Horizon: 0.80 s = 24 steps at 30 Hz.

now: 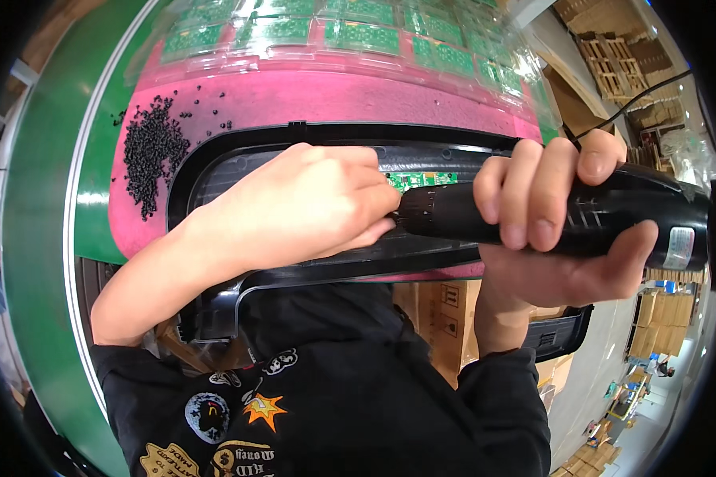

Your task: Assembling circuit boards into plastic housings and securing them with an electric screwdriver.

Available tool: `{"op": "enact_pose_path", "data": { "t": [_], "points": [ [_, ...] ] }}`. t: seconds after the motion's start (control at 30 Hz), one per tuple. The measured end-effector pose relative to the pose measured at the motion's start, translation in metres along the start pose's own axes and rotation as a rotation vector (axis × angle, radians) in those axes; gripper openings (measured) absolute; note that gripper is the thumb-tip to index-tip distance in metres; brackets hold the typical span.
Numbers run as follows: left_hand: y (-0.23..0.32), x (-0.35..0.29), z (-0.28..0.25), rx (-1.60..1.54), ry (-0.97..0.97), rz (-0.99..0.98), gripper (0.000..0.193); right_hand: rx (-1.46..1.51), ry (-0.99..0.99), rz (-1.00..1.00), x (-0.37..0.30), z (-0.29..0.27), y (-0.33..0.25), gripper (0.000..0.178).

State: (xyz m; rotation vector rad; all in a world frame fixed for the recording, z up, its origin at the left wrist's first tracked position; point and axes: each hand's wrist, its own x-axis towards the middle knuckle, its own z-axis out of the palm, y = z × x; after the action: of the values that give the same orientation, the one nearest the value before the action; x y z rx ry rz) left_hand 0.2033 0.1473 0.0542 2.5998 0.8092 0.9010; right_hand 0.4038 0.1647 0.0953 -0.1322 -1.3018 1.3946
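Observation:
My right hand (561, 215) is wrapped round the body of a black electric screwdriver (453, 213), which lies roughly level and points left. Close to its tip, the fingers of my left hand (318, 203) are pinched together; whatever they hold is hidden. Beneath both hands is a long black plastic housing (239, 163) with rounded ends, open side up. Inside it sits a green circuit board (426, 180), partly covered by my left hand and the screwdriver. Whether the tip touches a screw cannot be seen.
A pile of small black screws (151, 155) lies at the left on the pink mat (294, 95), some scattered around it. Clear plastic trays (334, 56) of green boards stand at the back. Cardboard boxes (445, 318) and another black housing (561, 334) are below the table's near edge.

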Motion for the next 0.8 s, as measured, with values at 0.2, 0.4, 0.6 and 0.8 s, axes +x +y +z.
{"op": "enact_pose_path", "data": {
  "t": [0.2,0.4,0.6,0.8],
  "points": [
    [-0.001,-0.003,0.005,0.097,-0.167,-0.031,0.015,-0.09,-0.216,-0.092,0.005,-0.007,-0.006,0.053],
    [0.002,-0.001,0.004,0.045,-0.014,-0.078,0.017,-0.013,-0.095,-0.1,0.002,-0.005,-0.012,0.048],
    [0.003,0.003,0.005,0.008,0.007,-0.058,0.018,0.061,-0.067,-0.099,0.002,-0.012,-0.017,0.046],
    [0.005,0.007,0.003,0.058,-0.04,-0.045,0.017,0.178,-0.082,-0.031,-0.005,-0.006,-0.021,0.047]
  ]
}}
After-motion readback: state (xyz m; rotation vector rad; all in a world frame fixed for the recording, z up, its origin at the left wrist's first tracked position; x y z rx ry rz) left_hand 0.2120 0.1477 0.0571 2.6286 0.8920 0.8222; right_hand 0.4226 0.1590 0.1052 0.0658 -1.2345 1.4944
